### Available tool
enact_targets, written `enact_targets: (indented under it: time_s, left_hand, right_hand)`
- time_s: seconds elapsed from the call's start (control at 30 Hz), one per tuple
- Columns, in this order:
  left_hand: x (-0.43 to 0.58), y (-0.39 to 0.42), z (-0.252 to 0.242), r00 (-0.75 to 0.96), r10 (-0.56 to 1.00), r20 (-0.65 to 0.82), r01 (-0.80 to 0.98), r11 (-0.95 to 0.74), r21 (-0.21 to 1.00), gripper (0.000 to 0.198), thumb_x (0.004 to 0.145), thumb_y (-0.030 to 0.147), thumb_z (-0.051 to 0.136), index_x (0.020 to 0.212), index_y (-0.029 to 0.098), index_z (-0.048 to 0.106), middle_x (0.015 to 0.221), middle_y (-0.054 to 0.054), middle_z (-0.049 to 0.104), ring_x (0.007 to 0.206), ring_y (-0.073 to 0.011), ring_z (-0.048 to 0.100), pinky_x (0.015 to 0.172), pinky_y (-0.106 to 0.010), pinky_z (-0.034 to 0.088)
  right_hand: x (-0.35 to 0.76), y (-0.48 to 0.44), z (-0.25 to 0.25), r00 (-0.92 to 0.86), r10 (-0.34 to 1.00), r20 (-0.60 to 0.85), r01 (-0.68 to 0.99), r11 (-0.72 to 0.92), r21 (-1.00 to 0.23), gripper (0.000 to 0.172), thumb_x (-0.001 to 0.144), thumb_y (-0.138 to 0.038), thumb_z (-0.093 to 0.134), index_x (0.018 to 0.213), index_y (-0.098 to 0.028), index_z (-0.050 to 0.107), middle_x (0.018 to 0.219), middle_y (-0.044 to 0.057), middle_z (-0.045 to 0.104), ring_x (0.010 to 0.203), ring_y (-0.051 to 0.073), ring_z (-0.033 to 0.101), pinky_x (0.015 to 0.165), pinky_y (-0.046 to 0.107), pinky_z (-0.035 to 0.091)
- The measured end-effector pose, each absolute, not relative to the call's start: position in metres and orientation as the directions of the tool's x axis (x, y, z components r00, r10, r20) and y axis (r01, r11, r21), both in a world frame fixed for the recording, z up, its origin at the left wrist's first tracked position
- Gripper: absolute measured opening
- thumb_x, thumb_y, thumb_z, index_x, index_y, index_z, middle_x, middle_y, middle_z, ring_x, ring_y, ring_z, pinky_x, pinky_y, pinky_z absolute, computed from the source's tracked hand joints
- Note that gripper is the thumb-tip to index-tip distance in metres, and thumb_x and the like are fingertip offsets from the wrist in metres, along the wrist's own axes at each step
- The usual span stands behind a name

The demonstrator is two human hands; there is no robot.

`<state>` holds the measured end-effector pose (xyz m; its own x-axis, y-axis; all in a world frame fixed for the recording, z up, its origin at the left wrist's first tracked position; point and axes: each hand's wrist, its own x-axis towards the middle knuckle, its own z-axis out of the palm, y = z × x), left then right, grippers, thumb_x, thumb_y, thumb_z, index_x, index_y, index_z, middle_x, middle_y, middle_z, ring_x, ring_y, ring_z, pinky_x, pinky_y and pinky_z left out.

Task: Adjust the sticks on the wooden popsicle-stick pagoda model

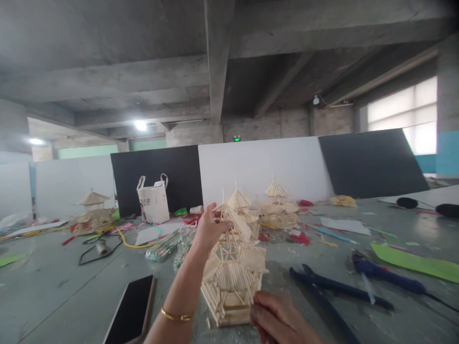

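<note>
A pavilion model [231,277] made of thin pale wooden sticks stands upright on the table in front of me, with tiered eaves and a pointed roof. My left hand [212,230] reaches over its left side, thumb and fingers closed around the upper part of the roof. At the model's lower right corner, my right hand [278,315] is pinched on what looks like a thin wooden stick [250,286] against the lower eave. The right fingertips partly hide that corner.
Other stick pavilions [274,210] stand behind and at far left [93,212]. A phone [131,308] lies left; dark-blue-handled pliers [322,291] and a glue gun [387,274] lie right. Bagged sticks [165,246], paper scraps and a white bag [154,203] lie farther back.
</note>
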<state>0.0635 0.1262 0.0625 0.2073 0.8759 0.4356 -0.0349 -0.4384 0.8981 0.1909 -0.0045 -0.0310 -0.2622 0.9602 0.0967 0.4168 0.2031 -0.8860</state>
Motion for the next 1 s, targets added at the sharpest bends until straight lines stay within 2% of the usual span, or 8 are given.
enact_targets:
  time_s: [0.17, 0.3, 0.67, 1.0]
  left_hand:
    - [0.063, 0.127, 0.062, 0.215, 0.872, 0.439, -0.037, -0.442, 0.896, 0.078, 0.059, 0.016, 0.069, 0.128, 0.009, 0.031, 0.098, -0.010, 0.056, 0.064, -0.0136, 0.059, 0.057, -0.026, 0.048]
    - [0.064, 0.129, 0.061, 0.233, 0.856, 0.461, -0.059, -0.461, 0.886, 0.085, 0.056, 0.019, 0.072, 0.128, 0.005, 0.028, 0.096, -0.010, 0.056, 0.062, -0.0139, 0.058, 0.056, -0.027, 0.048]
    - [0.063, 0.137, 0.059, 0.242, 0.847, 0.474, -0.045, -0.478, 0.877, 0.083, 0.056, 0.020, 0.072, 0.127, 0.008, 0.031, 0.094, -0.010, 0.058, 0.065, -0.0150, 0.059, 0.057, -0.027, 0.047]
    - [0.063, 0.134, 0.059, 0.238, 0.852, 0.467, -0.038, -0.472, 0.881, 0.083, 0.058, 0.018, 0.071, 0.129, 0.007, 0.030, 0.095, -0.011, 0.057, 0.066, -0.0155, 0.060, 0.058, -0.028, 0.048]
  right_hand:
    - [0.189, -0.006, -0.032, -0.238, 0.967, 0.091, 0.364, 0.176, -0.914, 0.035, 0.084, -0.049, 0.034, 0.069, -0.020, 0.045, 0.061, -0.003, 0.046, 0.045, 0.005, 0.039, 0.042, 0.018, 0.028]
    - [0.187, -0.007, -0.033, -0.207, 0.972, 0.112, 0.357, 0.182, -0.916, 0.039, 0.082, -0.053, 0.034, 0.067, -0.019, 0.044, 0.059, -0.003, 0.047, 0.041, 0.005, 0.038, 0.040, 0.019, 0.026]
    - [0.188, -0.004, -0.038, -0.238, 0.964, 0.121, 0.307, 0.193, -0.932, 0.039, 0.084, -0.052, 0.033, 0.068, -0.018, 0.043, 0.059, -0.004, 0.045, 0.039, 0.004, 0.036, 0.037, 0.017, 0.024]
    - [0.189, 0.002, -0.046, -0.226, 0.966, 0.126, 0.329, 0.198, -0.923, 0.038, 0.085, -0.049, 0.033, 0.066, -0.018, 0.044, 0.054, -0.005, 0.043, 0.037, 0.003, 0.036, 0.035, 0.016, 0.023]
